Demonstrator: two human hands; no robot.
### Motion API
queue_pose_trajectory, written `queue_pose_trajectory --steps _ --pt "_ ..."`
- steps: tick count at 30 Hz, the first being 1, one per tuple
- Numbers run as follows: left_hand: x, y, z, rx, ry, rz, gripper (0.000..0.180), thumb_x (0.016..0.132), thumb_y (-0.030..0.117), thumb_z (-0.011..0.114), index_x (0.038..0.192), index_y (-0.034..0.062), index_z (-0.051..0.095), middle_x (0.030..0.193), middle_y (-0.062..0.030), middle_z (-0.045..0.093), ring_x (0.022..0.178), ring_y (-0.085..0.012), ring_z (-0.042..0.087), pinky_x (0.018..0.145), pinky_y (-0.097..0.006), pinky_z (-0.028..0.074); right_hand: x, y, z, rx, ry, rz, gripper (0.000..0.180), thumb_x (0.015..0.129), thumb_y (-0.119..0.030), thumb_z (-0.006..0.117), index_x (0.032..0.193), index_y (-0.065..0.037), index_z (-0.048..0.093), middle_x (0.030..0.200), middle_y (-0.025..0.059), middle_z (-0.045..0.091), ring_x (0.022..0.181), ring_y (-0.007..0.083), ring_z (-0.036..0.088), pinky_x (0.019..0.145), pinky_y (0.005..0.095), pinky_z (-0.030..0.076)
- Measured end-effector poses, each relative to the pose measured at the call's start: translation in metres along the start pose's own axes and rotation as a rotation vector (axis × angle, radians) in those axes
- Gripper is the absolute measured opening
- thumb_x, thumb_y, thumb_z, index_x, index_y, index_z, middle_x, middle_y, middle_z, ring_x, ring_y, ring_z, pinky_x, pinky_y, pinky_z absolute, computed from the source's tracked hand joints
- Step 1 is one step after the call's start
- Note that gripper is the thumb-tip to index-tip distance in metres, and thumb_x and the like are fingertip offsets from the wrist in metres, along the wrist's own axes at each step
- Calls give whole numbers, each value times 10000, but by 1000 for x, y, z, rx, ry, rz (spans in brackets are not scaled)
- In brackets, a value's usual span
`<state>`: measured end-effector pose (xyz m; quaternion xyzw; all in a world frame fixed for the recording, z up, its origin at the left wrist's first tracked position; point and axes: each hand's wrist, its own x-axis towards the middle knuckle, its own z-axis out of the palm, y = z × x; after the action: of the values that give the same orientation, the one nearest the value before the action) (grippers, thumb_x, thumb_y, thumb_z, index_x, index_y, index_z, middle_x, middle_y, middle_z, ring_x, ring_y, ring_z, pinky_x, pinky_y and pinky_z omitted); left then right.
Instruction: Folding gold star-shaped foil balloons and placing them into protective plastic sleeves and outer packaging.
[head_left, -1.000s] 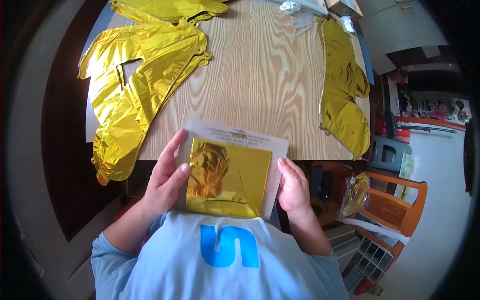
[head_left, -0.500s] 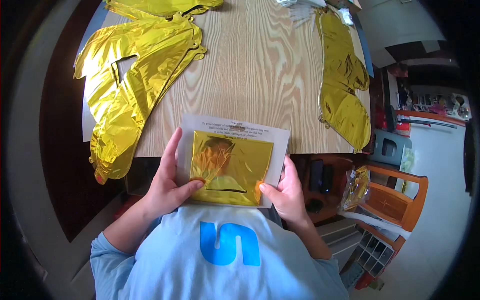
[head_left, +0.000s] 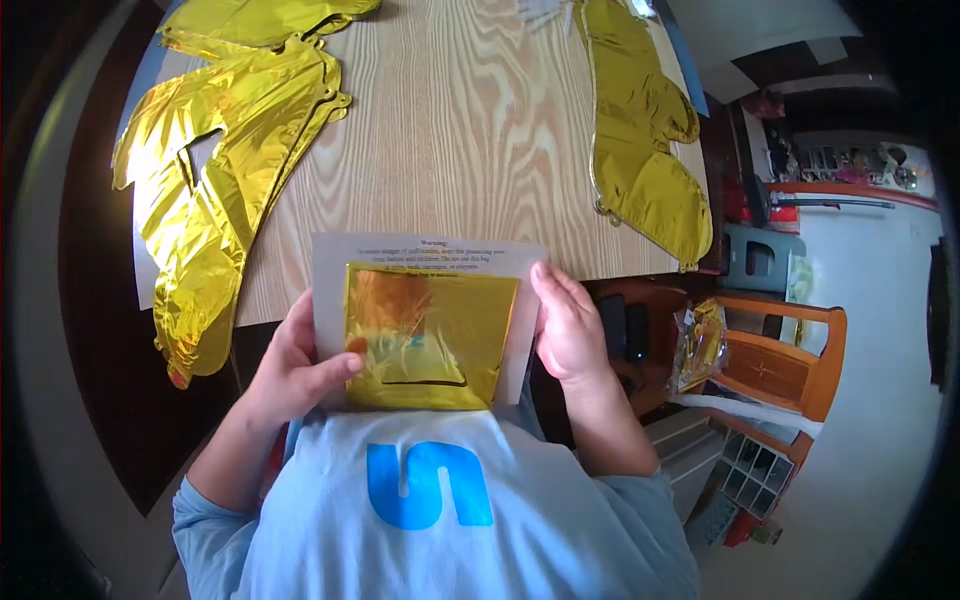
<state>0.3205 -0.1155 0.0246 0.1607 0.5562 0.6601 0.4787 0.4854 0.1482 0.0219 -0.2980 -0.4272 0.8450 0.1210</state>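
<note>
Upright in front of my chest is a flat clear plastic packet with a folded gold foil balloon (head_left: 430, 335) inside. Small dark print runs along the packet's pale upper strip. My left hand (head_left: 295, 365) grips its left side, thumb on the front and the other fingers mostly hidden behind. At the right edge is my right hand (head_left: 572, 325), fingertips at the upper right corner; part of its grip is hidden. The foil mirrors blurred orange and blue patches.
A wood-grain table (head_left: 440, 130) lies ahead. Flat gold foil balloons rest on it, a large one (head_left: 240, 150) at left and a curved one (head_left: 645, 140) at right. To the right stand a wooden chair (head_left: 825, 370) with a packaged gold item (head_left: 700, 345) and a grey-green stool (head_left: 765, 255).
The packet has shifted a little left in the view. My right thumb has left the packet's lower front, and that hand has moved up to the upper right corner. My left hand keeps its hold.
</note>
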Motion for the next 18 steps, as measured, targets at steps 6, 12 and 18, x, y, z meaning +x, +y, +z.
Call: queue_pose_trajectory --steps 6,12,18 --pt "20 6 -6 -240 96 -16 352 1046 142 563 1379 31 536 1283 -62 658 1151 -141 621 998 -312 494 -1 20 7 37 64 41 280 1066 -200 534 1113 27 690 1087 13 689 1008 64 588 948 227 435" --pt "-7 -17 4 -193 155 -60 426 1065 153 526 1465 30 446 1369 -62 600 1233 -136 564 1061 -301 431 -32 22 8 -107 37 100 335 1088 -233 487 1093 37 684 1028 -20 668 968 39 546 900 211 418" --pt "-19 -15 2 -216 112 -79 520 1063 135 513 1540 26 340 1443 -77 532 1331 -165 487 1128 -330 362 -44 28 2 -145 51 189 316 1089 -244 487 1012 6 663 938 -53 608 903 29 499 846 209 402"
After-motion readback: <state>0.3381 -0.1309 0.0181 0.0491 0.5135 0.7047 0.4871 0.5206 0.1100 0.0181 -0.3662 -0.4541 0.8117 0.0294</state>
